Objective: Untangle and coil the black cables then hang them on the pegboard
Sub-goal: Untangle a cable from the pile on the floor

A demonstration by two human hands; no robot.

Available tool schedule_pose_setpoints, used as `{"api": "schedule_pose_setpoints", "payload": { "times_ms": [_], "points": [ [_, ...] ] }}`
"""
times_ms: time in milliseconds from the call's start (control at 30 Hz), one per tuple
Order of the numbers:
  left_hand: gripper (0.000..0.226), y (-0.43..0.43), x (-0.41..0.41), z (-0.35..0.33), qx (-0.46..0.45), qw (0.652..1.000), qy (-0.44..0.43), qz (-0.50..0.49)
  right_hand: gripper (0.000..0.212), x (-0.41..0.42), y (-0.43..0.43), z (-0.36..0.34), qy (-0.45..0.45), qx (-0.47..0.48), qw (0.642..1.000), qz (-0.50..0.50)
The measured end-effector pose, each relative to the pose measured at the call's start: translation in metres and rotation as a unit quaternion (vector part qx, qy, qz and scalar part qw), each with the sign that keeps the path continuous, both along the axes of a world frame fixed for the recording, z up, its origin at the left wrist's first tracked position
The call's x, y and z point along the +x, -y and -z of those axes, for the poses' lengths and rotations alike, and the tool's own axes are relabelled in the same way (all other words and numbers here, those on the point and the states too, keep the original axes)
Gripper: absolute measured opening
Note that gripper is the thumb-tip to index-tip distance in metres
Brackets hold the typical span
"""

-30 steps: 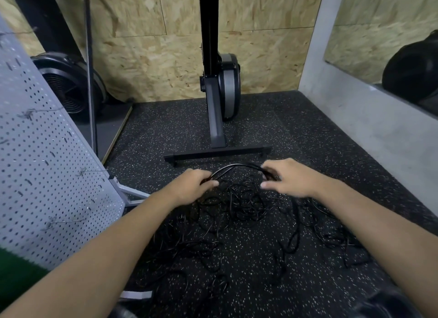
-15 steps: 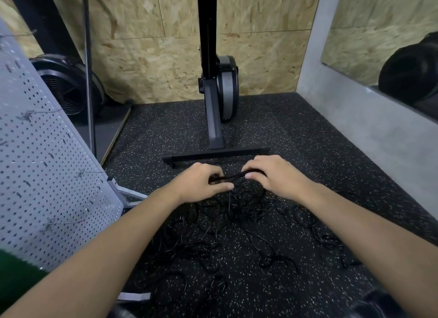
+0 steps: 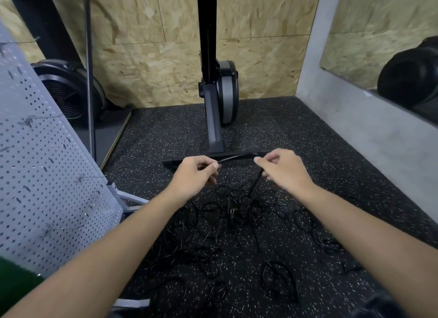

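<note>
The black cables (image 3: 234, 213) lie in a loose tangle on the speckled rubber floor (image 3: 308, 137), below and between your forearms, with stray loops spreading back toward you. One strand (image 3: 237, 157) rises out of the heap and runs in a shallow arc between your two hands, lifted clear of the floor. Your left hand (image 3: 193, 173) has its fingers curled in, thumb and forefinger pinching the strand's left end. Your right hand (image 3: 283, 169) grips the other end the same way, fingers curled, and the cable drops from under it down into the tangle. Your hands are apart, with the strand spanning the gap. The white pegboard (image 3: 47, 175) stands tilted to your left, thin wire hooks (image 3: 90, 176) sticking out of it. Just beyond your hands is the foot bar of an exercise machine (image 3: 213, 118), which stands near the chipboard wall (image 3: 142, 68).
</note>
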State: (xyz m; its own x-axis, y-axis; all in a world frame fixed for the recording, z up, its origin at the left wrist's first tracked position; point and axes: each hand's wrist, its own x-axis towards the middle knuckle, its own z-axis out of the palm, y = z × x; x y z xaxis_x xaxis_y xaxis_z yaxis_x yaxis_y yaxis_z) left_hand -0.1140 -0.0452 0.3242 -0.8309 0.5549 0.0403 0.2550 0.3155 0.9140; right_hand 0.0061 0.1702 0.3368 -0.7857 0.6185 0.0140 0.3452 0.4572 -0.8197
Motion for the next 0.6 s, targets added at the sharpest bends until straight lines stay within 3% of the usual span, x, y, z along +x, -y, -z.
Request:
{"api": "schedule_pose_setpoints", "payload": {
  "times_ms": [167, 367, 500, 600],
  "points": [
    [0.009, -0.01, 0.015, -0.002, 0.074, 0.995, 0.064, 0.021, 0.049, -0.003, 0.001, 0.005, 0.005, -0.201, 0.979, 0.033],
    [0.012, -0.018, 0.024, -0.006, 0.114, 0.992, 0.044, 0.014, 0.033, -0.002, 0.005, -0.009, 0.018, -0.336, 0.942, 0.003],
    [0.014, -0.018, 0.022, -0.004, 0.136, 0.988, 0.066, 0.002, 0.051, -0.004, 0.006, -0.013, -0.008, -0.314, 0.949, 0.023],
    [0.013, -0.019, 0.024, -0.003, 0.134, 0.99, 0.046, 0.004, 0.051, -0.003, 0.007, -0.014, 0.018, -0.27, 0.963, 0.018]
  ]
}}
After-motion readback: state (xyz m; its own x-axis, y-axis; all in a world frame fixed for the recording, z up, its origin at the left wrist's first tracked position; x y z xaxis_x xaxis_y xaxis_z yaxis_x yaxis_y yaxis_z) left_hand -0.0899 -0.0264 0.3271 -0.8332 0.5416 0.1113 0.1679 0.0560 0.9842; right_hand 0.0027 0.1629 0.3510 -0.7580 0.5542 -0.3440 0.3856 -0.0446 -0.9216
